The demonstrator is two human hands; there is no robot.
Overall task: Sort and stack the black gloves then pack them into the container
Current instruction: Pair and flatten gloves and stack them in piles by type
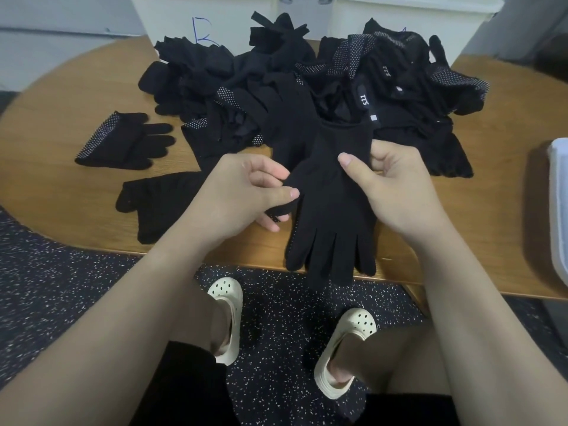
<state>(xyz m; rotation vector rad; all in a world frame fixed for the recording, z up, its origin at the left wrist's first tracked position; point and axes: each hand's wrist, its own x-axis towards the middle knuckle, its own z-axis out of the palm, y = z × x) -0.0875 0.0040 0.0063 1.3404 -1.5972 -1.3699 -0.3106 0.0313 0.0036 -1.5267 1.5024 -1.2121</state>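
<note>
While you've got that glove (330,198) held up over the near edge of the desk (61,96), notice how it hangs: cuff up and away from you toward the pile (307,84), its fingers drooping past the desk edge toward the floor, so the long axis runs pretty much straight away from you. Your right hand (396,186) has its fingers clamped on the right side of the palm section, thumb on top, and your left hand (246,192) is pinching the glove's thumb on the left side, with what looks like a second layer of dotted fabric tucked under it, can't say for sure if that's another glove. So both hands are on it, one on each flank, neither really nearer than the other. My guess is the next move is laying it flat, and the small stack (123,139) sits well off to your left, so the left hand is the nearer one to it. A single loose glove (159,198) lies between you and that stack. Looks-wise the held one is plain black knit, soft and floppy, and faint grip dots show along its left edge. Behind the pile stand white bins (307,13), one marked with a blue B; whether that's your container I can't tell.
</note>
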